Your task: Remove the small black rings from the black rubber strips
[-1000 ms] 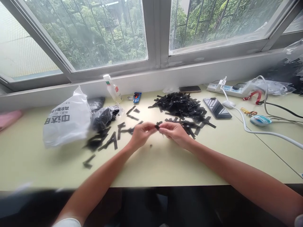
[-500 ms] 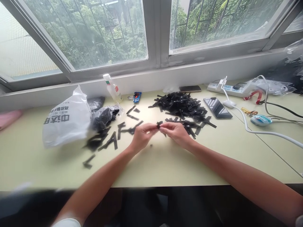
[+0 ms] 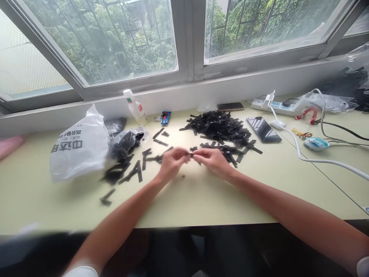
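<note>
My left hand and my right hand meet at the middle of the table, fingertips pinched together. Between them is a small black fabric strip, mostly covered by the fingers. Just behind my right hand lies a large heap of black strips, some with small shiny round fittings. More loose black strips are scattered to the left of my left hand. One tiny dark piece rests on the table below my hands.
At left stand a white plastic bag and a clear bottle. A small blue packet lies farther back. On the right are a phone, a power strip, a white cable and a blue-and-white case.
The black strip between my fingertips shows less than before, as the fingers have shifted over it. Both hands stay in nearly the same place, while the whole view has moved slightly.
</note>
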Available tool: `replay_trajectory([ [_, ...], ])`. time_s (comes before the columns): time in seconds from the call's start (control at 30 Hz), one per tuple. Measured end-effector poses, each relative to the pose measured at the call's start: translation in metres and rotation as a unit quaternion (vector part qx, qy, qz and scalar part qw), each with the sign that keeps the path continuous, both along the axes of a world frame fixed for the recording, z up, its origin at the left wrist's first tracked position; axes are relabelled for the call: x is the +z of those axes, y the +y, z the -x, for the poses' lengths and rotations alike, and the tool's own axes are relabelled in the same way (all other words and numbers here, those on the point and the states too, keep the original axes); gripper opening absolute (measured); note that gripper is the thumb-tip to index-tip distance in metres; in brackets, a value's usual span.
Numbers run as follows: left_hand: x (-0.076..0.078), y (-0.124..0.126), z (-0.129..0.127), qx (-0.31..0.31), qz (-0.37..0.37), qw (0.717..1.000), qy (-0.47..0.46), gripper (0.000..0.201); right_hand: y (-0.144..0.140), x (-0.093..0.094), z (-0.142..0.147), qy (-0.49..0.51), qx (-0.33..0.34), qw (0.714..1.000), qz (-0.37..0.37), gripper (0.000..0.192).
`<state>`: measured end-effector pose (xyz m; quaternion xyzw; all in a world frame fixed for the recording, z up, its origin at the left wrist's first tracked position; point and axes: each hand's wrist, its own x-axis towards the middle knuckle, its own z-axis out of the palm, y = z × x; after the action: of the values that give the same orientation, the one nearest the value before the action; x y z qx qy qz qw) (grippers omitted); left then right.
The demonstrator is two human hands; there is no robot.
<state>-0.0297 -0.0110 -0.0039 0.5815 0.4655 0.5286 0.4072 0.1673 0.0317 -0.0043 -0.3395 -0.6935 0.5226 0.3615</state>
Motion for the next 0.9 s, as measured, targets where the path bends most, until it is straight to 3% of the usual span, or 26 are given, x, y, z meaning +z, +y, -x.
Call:
replay_trajectory([
  [0.2,0.000,0.002,0.004,-0.007,0.019,0.999,0.031,0.025,0.000,0.001,0.000,0.004,-0.004,1.000,0.005,0.029],
  [0.33,-0.003,0.008,0.018,0.003,-0.030,0.976,0.216,0.028,0.000,0.003,-0.001,0.018,-0.027,0.999,0.033,0.024],
  [0.47,-0.007,0.013,0.029,-0.058,-0.077,0.935,0.341,0.021,0.004,0.001,-0.002,0.021,-0.059,0.997,0.055,0.024],
  [0.67,-0.007,0.014,0.029,-0.089,-0.073,0.916,0.384,0.016,0.007,-0.003,-0.001,0.002,-0.061,0.997,0.044,0.025],
  [0.9,-0.005,0.012,0.029,-0.065,-0.057,0.907,0.411,0.014,0.007,-0.003,-0.001,-0.013,-0.058,0.998,0.034,0.026],
])
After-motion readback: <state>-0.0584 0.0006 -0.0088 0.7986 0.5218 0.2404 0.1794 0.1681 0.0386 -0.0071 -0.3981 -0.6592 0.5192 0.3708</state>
